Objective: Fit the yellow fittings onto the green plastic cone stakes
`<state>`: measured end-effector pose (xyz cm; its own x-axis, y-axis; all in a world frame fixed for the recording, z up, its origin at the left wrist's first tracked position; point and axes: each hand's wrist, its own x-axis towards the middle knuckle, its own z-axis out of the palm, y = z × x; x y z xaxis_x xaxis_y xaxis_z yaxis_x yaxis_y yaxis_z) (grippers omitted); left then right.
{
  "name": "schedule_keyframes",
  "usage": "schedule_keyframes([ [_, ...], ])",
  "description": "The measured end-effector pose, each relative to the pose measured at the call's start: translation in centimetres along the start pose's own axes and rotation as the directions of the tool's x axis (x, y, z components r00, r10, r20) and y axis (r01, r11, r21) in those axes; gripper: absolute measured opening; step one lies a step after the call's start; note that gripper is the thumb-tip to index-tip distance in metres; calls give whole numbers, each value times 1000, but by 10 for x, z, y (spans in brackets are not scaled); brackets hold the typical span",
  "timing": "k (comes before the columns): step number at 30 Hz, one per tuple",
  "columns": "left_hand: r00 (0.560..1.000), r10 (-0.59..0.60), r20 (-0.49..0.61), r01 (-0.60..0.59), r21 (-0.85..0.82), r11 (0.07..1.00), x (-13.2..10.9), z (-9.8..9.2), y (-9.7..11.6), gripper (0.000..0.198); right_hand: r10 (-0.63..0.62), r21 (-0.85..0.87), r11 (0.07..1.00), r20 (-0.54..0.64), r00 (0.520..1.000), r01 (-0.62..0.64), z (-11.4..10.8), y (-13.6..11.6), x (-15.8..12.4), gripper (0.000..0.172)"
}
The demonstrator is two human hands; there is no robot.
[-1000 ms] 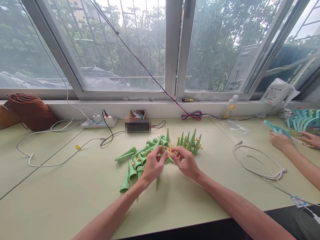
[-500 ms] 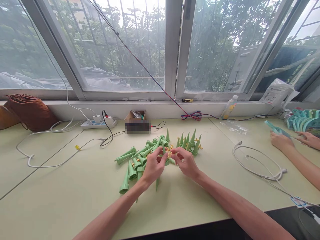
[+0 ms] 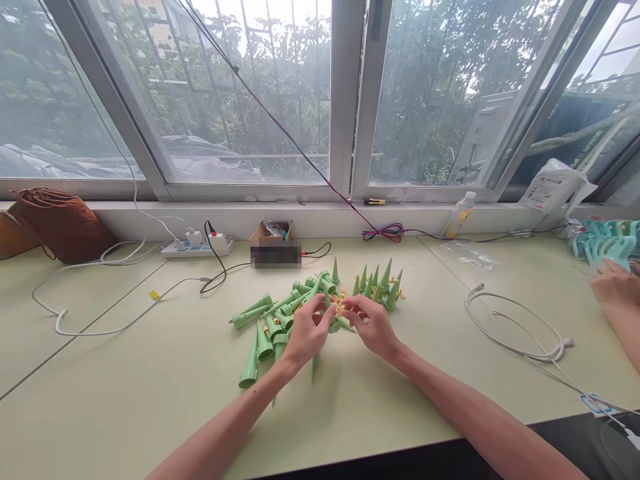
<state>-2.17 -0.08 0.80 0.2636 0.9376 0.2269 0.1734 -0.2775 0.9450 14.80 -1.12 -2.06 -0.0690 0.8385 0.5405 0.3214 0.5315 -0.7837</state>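
Observation:
A heap of green plastic cone spikes (image 3: 273, 320) lies on the pale green table (image 3: 150, 380), with more spikes standing upright (image 3: 383, 283) behind it. My left hand (image 3: 306, 332) is closed around one green spike whose tip points down toward me. My right hand (image 3: 371, 325) pinches a small yellow piece (image 3: 340, 309) at that spike's top end. Both hands meet over the middle of the heap.
A white power strip (image 3: 197, 247) with cables, a small cardboard box (image 3: 273, 231) and a brown bag (image 3: 60, 223) sit at the back left. A white cable (image 3: 515, 327) coils at right. Another person's hand (image 3: 613, 287) reaches teal items (image 3: 607, 240) at far right.
My hands stayed together over the heap, fingers shifting slightly. The other person's hands moved right, and the teal item they held has left the table's middle right.

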Motion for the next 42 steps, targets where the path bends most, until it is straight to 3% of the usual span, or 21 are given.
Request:
schedule_keyframes([
  [7,992,-124,5,124,-97,988,2,-2,6,32,26,81,996,-23,999,-24,2,0,-1,18],
  [15,949,-308,69,315,-269,910,4,-3,10,40,-6,121,993,-39,999,11,3,-1,-1,18],
  [23,981,-195,20,196,-128,972,3,-4,5,33,6,102,995,-19,1000,-5,2,0,-1,18],
  [29,994,-100,47,104,-80,991,1,-4,3,33,20,32,999,-24,1000,-19,2,2,-1,27],
  [42,997,-71,39,74,-79,994,0,-2,4,31,-12,-33,999,14,1000,13,1,-1,0,31],
])
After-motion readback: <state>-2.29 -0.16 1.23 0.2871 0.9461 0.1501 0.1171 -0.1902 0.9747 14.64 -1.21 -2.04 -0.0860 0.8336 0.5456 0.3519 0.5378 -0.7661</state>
